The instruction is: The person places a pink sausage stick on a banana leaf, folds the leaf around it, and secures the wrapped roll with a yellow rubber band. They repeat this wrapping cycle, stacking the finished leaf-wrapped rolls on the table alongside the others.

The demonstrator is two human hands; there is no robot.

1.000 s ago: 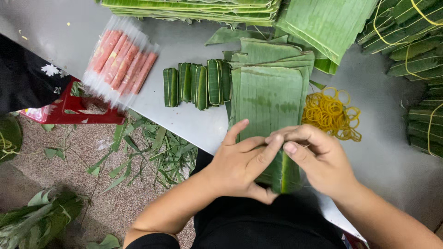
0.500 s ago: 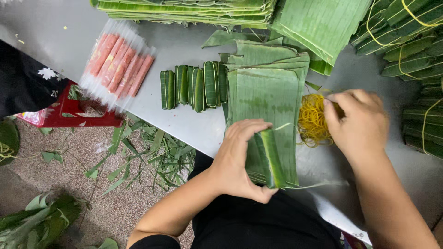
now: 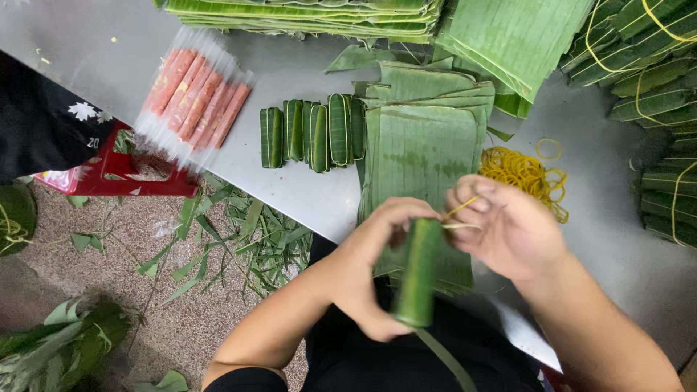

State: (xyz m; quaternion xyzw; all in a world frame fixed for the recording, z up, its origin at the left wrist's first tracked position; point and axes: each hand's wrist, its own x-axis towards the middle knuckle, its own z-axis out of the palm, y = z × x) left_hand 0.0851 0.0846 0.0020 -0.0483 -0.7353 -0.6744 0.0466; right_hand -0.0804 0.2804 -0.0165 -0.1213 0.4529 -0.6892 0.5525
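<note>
Closest to the body, the left hand (image 3: 377,272) is wrapped around a leaf-wrapped roll (image 3: 419,272), fingers curled behind it and thumb at its upper end, holding it upright and slightly tilted just off the table's near edge. The roll is a slim, smooth cylinder of dark green banana leaf, tightly bound, with a narrow leaf tail (image 3: 443,359) trailing from its lower end. Just beside it, the right hand (image 3: 504,229) has thumb and forefinger pressed together on a yellow rubber band (image 3: 459,212), pinched thin and stretched toward the top of the roll.

Under both hands lies a stack of cut banana leaves (image 3: 425,145), flat and ribbed, on the grey table (image 3: 290,189). To its right sits a loose heap of yellow rubber bands (image 3: 523,174). Left of the stack, a row of finished rolls (image 3: 312,131) lies side by side. Further left is a clear packet of pink sausages (image 3: 196,98). Along the far edge are long piles of leaves (image 3: 305,14), and at the far right, banded bundles (image 3: 653,80). Leaf scraps (image 3: 232,232) litter the floor below.
</note>
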